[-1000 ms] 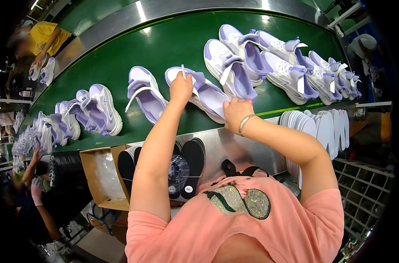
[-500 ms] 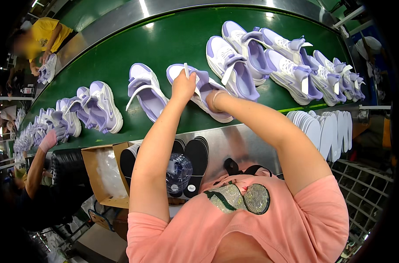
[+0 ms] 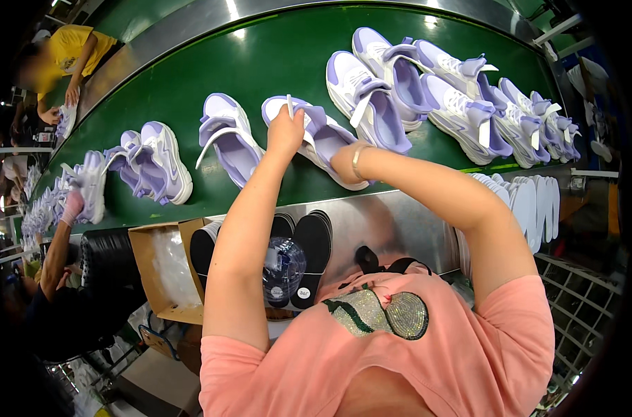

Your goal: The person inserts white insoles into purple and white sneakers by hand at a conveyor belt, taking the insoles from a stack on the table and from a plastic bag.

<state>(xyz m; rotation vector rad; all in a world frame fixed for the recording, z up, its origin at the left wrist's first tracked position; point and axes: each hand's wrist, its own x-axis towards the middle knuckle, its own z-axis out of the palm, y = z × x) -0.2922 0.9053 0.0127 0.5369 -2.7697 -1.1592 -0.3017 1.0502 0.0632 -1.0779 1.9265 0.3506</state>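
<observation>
A white and lavender sneaker point(image 3: 324, 142) lies on the green belt before me, toe pointing away to the left. My left hand point(image 3: 286, 132) is closed on its tongue, with a narrow white strip sticking up by the thumb. At the heel end, my right hand point(image 3: 345, 163) reaches into the shoe opening; its fingers are hidden inside. A bracelet circles the right wrist. Just left stands a matching sneaker point(image 3: 234, 142) with its tongue folded out. Close on the right is another sneaker point(image 3: 371, 104), its white strip hanging over the opening.
More sneakers point(image 3: 462, 115) stand in pairs along the belt point(image 3: 295, 42). White insoles point(image 3: 535, 201) and black insoles point(image 3: 312, 243) sit along the near metal edge, beside a clear plastic bottle point(image 3: 283, 267) and a cardboard box point(image 3: 149, 271). Co-workers handle shoes at left, one with a pink-gloved hand point(image 3: 72, 206).
My right hand has turned slightly at the heel, and its bracelet shows more. My left keeps its hold on the tongue. The gloved co-worker at left has raised and tilted a sneaker.
</observation>
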